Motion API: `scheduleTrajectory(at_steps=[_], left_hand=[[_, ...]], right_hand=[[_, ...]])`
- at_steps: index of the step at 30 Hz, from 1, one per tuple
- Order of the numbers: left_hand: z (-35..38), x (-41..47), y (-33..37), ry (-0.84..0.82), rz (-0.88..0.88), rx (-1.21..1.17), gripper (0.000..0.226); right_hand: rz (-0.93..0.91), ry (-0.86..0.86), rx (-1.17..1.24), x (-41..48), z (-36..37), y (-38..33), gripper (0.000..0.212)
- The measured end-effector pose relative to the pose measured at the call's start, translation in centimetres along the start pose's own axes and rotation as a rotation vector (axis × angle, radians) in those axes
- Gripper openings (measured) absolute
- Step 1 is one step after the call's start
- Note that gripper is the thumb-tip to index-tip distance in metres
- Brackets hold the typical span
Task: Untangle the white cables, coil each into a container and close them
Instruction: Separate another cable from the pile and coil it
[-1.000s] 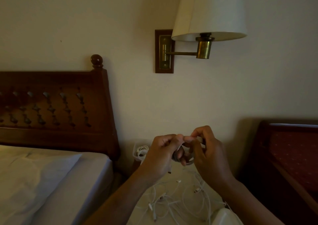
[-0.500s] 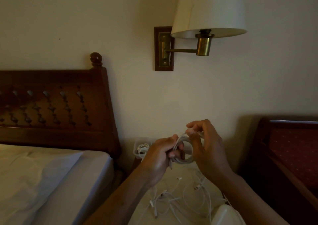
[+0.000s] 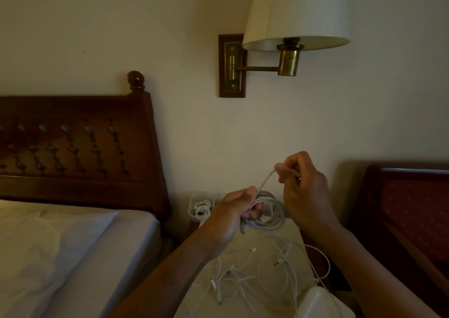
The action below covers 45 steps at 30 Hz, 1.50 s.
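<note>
My left hand (image 3: 234,212) grips a coil of white cable (image 3: 272,217) held above the nightstand. My right hand (image 3: 300,184) pinches the free end of that same cable, raised up and to the right of the coil, with a short stretch of cable running between the two hands. Below them a tangle of loose white cables (image 3: 257,276) with small plugs lies spread on the nightstand top (image 3: 295,232). A clear plastic container (image 3: 194,202) with a coiled cable inside stands at the back left of the nightstand.
A white rounded object (image 3: 320,303) sits at the nightstand's front right corner. A bed with white sheets (image 3: 73,244) and a dark wooden headboard (image 3: 80,152) is on the left. A second dark wooden bed (image 3: 408,208) is on the right. A wall lamp (image 3: 295,18) hangs overhead.
My right hand has lifted up and to the right, drawing the cable end away from the coil. The coil in my left hand now shows plainly below the fingers.
</note>
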State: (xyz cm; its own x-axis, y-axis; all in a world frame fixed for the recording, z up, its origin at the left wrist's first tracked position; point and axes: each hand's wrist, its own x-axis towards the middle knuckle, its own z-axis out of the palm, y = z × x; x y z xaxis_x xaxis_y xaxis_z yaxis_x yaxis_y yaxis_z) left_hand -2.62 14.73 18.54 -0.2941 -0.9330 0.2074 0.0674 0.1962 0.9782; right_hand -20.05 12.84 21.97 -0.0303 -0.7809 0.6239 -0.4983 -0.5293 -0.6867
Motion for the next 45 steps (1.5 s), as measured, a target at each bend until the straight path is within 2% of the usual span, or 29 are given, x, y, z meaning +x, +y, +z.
scheduleTrajectory(at_steps=[2,5,6,8,11,13,16,19,23,26,29,32,36,42,45], left_hand=[[0.1,0.2,-0.2,0.068,-0.032,0.074,0.044],[0.1,0.4,-0.2,0.163,-0.070,0.099,0.047],[0.0,0.4,0.0,0.157,-0.063,0.063,0.047],[-0.3,0.3,0.5,0.064,-0.043,-0.067,0.044],[-0.6,0.0,1.2,-0.100,-0.109,-0.330,0.039],[-0.8,-0.2,1.5,-0.176,-0.151,-0.384,0.040],[-1.1,-0.4,2.0,-0.246,-0.199,-0.367,0.045],[-1.2,-0.5,2.5,-0.313,-0.257,-0.495,0.037],[-0.6,-0.9,1.7,-0.297,-0.220,-0.611,0.042],[0.1,-1.0,1.1,-0.215,-0.168,-0.550,0.045],[-0.1,-0.8,1.1,-0.093,-0.150,-0.417,0.046],[-1.0,-0.5,1.4,-0.049,-0.140,-0.267,0.044],[-1.2,-0.7,1.5,-0.076,-0.112,-0.044,0.046],[-0.6,-0.6,1.6,-0.178,-0.107,-0.043,0.057],[-0.1,-0.8,1.7,-0.241,-0.089,-0.057,0.050]], right_hand=[[0.022,-0.065,-0.031,-0.7,0.2,0.1,0.013],[0.014,-0.188,-0.113,-2.4,0.7,0.3,0.044],[0.011,-0.205,-0.078,-2.8,1.1,0.2,0.047],[0.002,-0.190,0.091,-3.0,1.6,0.2,0.037],[-0.015,-0.106,0.305,-2.7,1.7,0.0,0.026],[-0.033,-0.065,0.394,-2.6,1.7,0.0,0.020],[-0.053,0.008,0.487,-3.1,2.2,0.0,0.018],[-0.007,0.094,0.576,-3.7,2.7,-0.1,0.019],[0.059,0.170,0.620,-3.9,3.1,-0.2,0.021],[0.054,0.110,0.547,-4.0,3.3,-0.1,0.022],[-0.019,-0.060,0.401,-3.6,2.5,0.5,0.024],[-0.088,-0.240,0.288,-2.9,1.0,0.7,0.028],[-0.175,-0.237,0.105,-1.2,-0.2,0.6,0.018],[-0.269,-0.276,0.114,-0.2,-0.9,-0.1,0.021],[-0.296,-0.320,0.114,0.2,-0.3,-0.6,0.021]])
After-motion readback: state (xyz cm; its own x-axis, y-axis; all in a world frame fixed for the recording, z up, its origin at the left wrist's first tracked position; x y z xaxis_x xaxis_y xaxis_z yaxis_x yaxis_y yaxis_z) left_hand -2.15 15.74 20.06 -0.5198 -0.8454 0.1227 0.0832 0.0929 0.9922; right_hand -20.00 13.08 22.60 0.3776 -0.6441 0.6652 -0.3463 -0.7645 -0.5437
